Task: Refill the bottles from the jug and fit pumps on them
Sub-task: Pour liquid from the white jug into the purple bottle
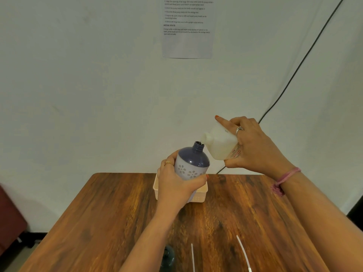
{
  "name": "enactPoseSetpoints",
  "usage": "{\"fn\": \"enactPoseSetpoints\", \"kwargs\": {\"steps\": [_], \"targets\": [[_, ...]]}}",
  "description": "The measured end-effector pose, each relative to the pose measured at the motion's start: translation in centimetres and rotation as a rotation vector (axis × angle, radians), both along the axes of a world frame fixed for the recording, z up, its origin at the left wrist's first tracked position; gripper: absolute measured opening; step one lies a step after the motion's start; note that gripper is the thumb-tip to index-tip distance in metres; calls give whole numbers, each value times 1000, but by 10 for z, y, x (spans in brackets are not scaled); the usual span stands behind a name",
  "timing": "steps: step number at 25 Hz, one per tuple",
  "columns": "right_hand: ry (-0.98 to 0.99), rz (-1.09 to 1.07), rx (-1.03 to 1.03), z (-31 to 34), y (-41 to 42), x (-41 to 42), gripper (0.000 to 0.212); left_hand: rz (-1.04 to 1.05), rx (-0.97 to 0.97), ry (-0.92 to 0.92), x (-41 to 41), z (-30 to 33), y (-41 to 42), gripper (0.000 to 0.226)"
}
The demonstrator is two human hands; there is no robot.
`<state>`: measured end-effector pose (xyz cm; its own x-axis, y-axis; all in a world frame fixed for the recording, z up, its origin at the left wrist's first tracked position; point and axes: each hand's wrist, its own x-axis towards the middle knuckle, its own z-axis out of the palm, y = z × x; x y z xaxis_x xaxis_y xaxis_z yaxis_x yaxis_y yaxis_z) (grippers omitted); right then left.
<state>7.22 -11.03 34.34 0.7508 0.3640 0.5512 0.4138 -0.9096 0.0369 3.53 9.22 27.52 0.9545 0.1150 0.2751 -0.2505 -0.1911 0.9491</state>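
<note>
Both hands work above the desk's (pixel 121 213) far edge, over a tray (pixel 202 193); left hand (pixel 176 185) fingers wrap the bottle (pixel 193 163) (neck open), right hand (pixel 255 146) grips the tilted jug (pixel 220 144), spout beside the neck.

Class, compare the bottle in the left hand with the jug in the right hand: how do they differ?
The bottle is purple with a white flower pattern; the jug is plain milky white. The bottle is held roughly upright, mouth up; the jug is tipped over, spout towards the bottle's mouth. The bottle is rounded, the jug boxy. Both are uncapped and held above the table.
</note>
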Motion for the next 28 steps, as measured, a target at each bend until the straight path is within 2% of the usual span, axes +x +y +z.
{"fn": "enactPoseSetpoints", "kwargs": {"steps": [28], "targets": [[-10,-1,-33,5,-2,-4,113,16,21,-24,0,-2,-1,81]]}}
